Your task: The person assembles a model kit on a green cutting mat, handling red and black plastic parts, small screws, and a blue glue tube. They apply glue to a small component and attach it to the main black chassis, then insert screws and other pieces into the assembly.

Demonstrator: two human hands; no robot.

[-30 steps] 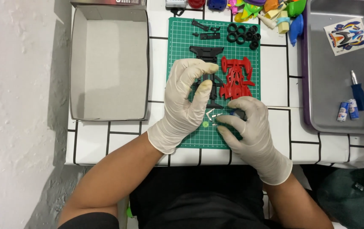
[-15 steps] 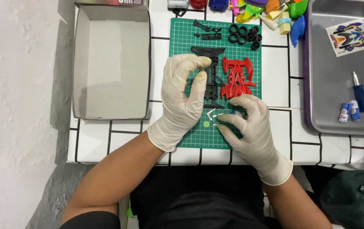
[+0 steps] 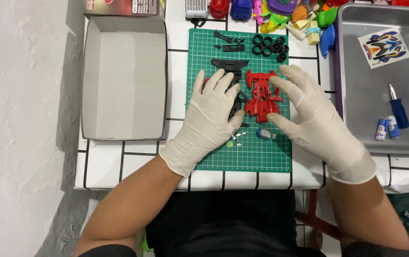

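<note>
Both hands wear white gloves over a green cutting mat (image 3: pixel 261 157). My left hand (image 3: pixel 209 116) lies flat with fingers spread on black chassis parts (image 3: pixel 229 65), partly hiding them. My right hand (image 3: pixel 309 112) hovers open at the mat's right side, fingers apart, beside a red toy car body (image 3: pixel 260 95); it holds nothing. A small grey motor (image 3: pixel 263 133) and tiny metal and green bits (image 3: pixel 235 139) lie between the hands. Several black tyres (image 3: pixel 268 45) sit at the mat's far end.
An open cardboard box (image 3: pixel 123 78) stands left of the mat. A grey metal tray (image 3: pixel 380 138) at right holds a sticker sheet (image 3: pixel 384 46), a blue screwdriver (image 3: pixel 398 109) and two small batteries (image 3: pixel 385 129). Colourful toy parts (image 3: pixel 304 14) crowd the far edge.
My right hand has lifted off the small parts at the mat's near side and moved right and up, opening. The left hand shifted slightly and stays flat on the black parts.
</note>
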